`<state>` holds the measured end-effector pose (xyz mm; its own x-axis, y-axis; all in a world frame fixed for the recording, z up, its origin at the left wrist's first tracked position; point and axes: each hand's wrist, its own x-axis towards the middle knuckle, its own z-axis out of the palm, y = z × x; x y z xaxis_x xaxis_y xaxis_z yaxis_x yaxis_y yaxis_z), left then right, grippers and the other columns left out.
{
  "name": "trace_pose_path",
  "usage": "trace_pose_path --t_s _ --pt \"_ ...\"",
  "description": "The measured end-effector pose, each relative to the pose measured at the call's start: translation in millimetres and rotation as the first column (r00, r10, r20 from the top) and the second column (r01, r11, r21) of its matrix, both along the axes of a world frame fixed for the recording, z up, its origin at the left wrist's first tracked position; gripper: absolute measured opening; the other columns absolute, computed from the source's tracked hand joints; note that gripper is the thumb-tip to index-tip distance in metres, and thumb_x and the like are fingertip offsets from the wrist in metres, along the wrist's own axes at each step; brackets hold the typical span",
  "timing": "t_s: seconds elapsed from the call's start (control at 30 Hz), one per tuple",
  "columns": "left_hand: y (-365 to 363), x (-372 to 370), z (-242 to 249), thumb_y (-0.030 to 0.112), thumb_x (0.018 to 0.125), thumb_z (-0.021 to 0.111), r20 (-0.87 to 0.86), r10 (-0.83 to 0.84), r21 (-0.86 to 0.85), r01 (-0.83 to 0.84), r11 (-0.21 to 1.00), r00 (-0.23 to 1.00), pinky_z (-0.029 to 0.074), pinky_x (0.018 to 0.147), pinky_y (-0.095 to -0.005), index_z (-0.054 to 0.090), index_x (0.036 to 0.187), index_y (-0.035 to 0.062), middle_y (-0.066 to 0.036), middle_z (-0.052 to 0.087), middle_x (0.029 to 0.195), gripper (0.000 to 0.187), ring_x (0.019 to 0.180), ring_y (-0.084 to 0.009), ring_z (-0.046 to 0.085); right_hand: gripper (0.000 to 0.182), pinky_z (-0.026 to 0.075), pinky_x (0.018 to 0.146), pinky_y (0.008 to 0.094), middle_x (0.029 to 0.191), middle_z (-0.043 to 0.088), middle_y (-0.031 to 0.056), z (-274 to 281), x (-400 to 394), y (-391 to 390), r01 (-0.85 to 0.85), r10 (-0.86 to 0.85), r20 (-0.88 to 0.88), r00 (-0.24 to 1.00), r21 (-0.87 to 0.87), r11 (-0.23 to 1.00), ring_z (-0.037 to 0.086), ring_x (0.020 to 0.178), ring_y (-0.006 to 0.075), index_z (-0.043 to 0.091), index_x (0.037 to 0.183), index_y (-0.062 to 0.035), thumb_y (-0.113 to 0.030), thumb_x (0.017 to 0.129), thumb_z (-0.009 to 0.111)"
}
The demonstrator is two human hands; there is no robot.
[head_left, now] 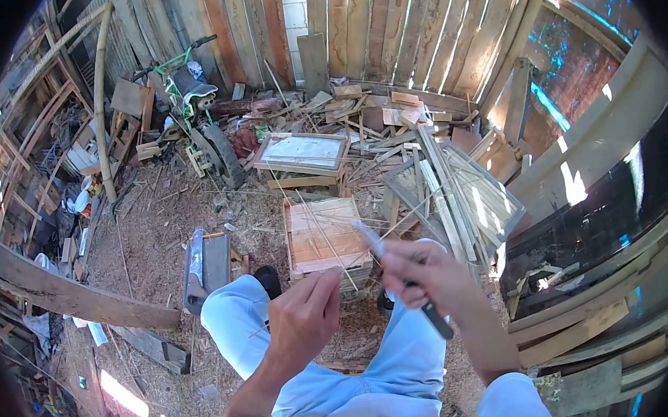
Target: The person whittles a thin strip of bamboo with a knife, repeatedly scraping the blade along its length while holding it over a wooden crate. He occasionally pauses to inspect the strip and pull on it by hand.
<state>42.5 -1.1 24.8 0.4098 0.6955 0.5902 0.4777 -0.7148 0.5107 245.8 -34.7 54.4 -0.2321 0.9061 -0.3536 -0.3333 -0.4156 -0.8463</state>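
My left hand (303, 315) is closed in a pinch around a thin wooden stick (259, 331), whose short end pokes out on the left below the wrist side. In my right hand (432, 279) is a knife; its dark handle (438, 322) sticks out below the fist, and its blade (369, 238), slightly blurred, points up and left. The hands are close together but apart, above my knees. Just beyond them stands a wooden crate (324, 236) with several thin sticks (316, 225) lying across its top.
A hand saw (196, 268) rests on a grey box (216, 262) to the left. Behind the crate lies a framed panel (303, 150) amid scrap wood (390, 119). A green bike (209, 132) leans at the back left. Planks (583, 334) are stacked on the right.
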Motion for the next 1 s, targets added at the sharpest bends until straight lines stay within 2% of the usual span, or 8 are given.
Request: trace_pose_path --t_s 0.13,0.2,0.27,0.43,0.6,0.7,0.8,1.0 --pt "-0.1 4.1 4.1 -0.002 0.078 0.064 -0.010 -0.018 0.037 0.019 0.999 1.000 0.047 0.052 -0.0328 0.062 0.089 0.0011 -0.012 0.062 0.072 0.011 0.060 -0.0271 0.061 0.030 0.024 0.040 0.0169 0.070 0.053 0.0017 -6.0 -6.0 -0.4 -0.099 0.103 -0.134 0.986 0.037 0.994 0.033 0.046 0.0018 0.053 0.122 -0.0045 -0.018 0.095 0.052" --pt "-1.0 0.7 4.3 -0.002 0.078 0.064 -0.008 -0.006 0.050 0.007 0.999 1.000 0.046 0.051 -0.0326 0.062 0.089 0.0013 -0.012 0.062 0.072 0.011 0.059 -0.0268 0.061 0.030 0.024 0.040 0.0166 0.070 0.054 0.0016 0.1 0.7 -0.1 -0.092 0.093 -0.127 0.987 0.018 0.996 0.033 0.046 0.0014 0.053 0.122 -0.0038 -0.018 0.095 0.052" --pt "-1.2 -1.0 3.7 -0.002 0.078 0.065 0.001 -0.001 0.068 0.001 0.998 1.000 0.046 0.051 -0.0325 0.062 0.089 0.0014 -0.012 0.062 0.072 0.011 0.059 -0.0266 0.061 0.031 0.025 0.039 0.0164 0.069 0.054 0.0012 4.0 14.2 2.0 0.074 -0.074 -0.020 0.997 0.019 0.997 0.034 0.045 0.0011 0.053 0.123 -0.0052 -0.019 0.095 0.053" --pt "-0.6 6.8 -0.5 -0.003 0.079 0.064 0.082 -0.019 0.016 0.018 1.000 0.996 0.044 0.047 -0.0305 0.062 0.089 0.0018 -0.011 0.062 0.071 0.011 0.054 -0.0234 0.058 0.033 0.026 0.040 0.0171 0.070 0.056 0.0010 -1.5 -2.7 -3.6 -0.111 0.115 -0.103 0.988 0.043 0.993 0.034 0.046 0.0019 0.052 0.126 -0.0063 -0.020 0.096 0.052" --pt "-3.6 6.2 6.8 -0.003 0.080 0.064 0.053 -0.011 -0.025 0.012 1.000 0.999 0.044 0.048 -0.0301 0.062 0.089 0.0015 -0.011 0.062 0.070 0.011 0.054 -0.0228 0.059 0.034 0.025 0.040 0.0166 0.070 0.055 0.0008 -7.4 -0.8 -3.6 -0.118 0.125 -0.077 0.989 0.091 0.989 0.034 0.047 0.0014 0.051 0.128 -0.0063 -0.019 0.096 0.051" --pt "-3.5 4.5 2.3 -0.003 0.080 0.064 0.054 -0.015 0.015 0.014 1.000 0.998 0.044 0.047 -0.0300 0.062 0.089 0.0014 -0.011 0.061 0.069 0.010 0.054 -0.0229 0.059 0.037 0.022 0.038 0.0163 0.066 0.051 0.0014 0.9 4.8 -3.3 -0.018 0.019 -0.083 0.996 0.015 1.000 0.032 0.045 0.0015 0.049 0.129 -0.0039 -0.017 0.095 0.053" --pt "-3.9 4.0 -0.3 -0.002 0.080 0.064 0.057 -0.012 0.023 0.010 1.000 0.998 0.044 0.047 -0.0299 0.062 0.088 0.0012 -0.011 0.061 0.069 0.009 0.054 -0.0229 0.059 0.038 0.022 0.038 0.0161 0.067 0.051 0.0015 -6.0 0.4 -3.3 -0.036 0.041 -0.174 0.984 0.026 0.999 0.032 0.045 0.0014 0.049 0.130 -0.0045 -0.017 0.094 0.053" --pt "-5.6 3.1 2.4 -0.003 0.080 0.064 0.022 -0.009 -0.014 0.010 1.000 1.000 0.045 0.049 -0.0311 0.062 0.088 0.0005 -0.012 0.061 0.070 0.009 0.056 -0.0252 0.060 0.040 0.022 0.038 0.0154 0.068 0.051 0.0006 -7.4 7.8 0.6 -0.100 0.101 -0.157 0.983 0.009 0.995 0.032 0.045 0.0008 0.047 0.131 -0.0057 -0.018 0.094 0.053"
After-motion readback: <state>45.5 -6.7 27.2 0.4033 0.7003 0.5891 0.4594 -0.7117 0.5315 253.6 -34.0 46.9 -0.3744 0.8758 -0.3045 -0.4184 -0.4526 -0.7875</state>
